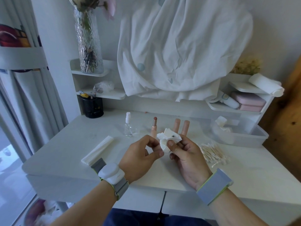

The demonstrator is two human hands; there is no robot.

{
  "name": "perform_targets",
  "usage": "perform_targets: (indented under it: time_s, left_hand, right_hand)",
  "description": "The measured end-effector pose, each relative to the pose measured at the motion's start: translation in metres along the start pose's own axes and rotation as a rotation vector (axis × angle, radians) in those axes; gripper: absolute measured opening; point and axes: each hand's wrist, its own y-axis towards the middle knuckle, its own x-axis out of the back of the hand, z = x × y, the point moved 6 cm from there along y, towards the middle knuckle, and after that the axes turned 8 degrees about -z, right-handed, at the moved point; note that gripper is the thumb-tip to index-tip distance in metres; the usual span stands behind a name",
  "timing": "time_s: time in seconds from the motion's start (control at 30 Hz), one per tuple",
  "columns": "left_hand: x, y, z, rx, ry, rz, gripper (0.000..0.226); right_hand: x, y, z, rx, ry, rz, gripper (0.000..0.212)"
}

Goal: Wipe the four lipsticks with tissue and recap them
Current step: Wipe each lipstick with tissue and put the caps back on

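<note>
A crumpled white tissue [168,139] sits between my hands above the white table [65,149]. My right hand [187,155] grips it, thumb pressed on its front. My left hand [141,154] pinches its left side with curled fingers. A small dark bit shows in the tissue folds; what is wrapped inside is hidden. Behind the tissue an uncapped lipstick [154,126] stands upright with its pink-brown tip exposed. Two capped peach lipsticks [177,125] [186,127] stand side by side to its right. A fourth lipstick is not visible.
A small clear spray bottle [128,126] stands left of the lipsticks. A stack of folded tissues [97,150] lies at the left, a pile of cotton swabs [213,154] at the right. A clear plastic bin [247,136] with used tissues sits at the back right.
</note>
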Motion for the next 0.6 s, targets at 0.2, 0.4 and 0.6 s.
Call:
perform_targets:
  time_s: [0.2,0.4,0.6]
  left_hand:
    - [-0.0005,0.0010,0.0033,0.023,-0.034,0.015,0.004]
    - [0.0015,-0.0010,-0.0031,-0.012,-0.051,0.019,0.012]
    - [0.0038,-0.0029,-0.0055,0.010,-0.041,-0.019,0.018]
  right_hand:
    - [0.0005,-0.0033,0.0025,-0.019,0.020,-0.022,0.035]
    - [-0.0030,-0.0012,0.0011,0.017,0.005,0.017,0.053]
    - [-0.0021,-0.0040,0.0020,-0.023,-0.014,0.019,0.023]
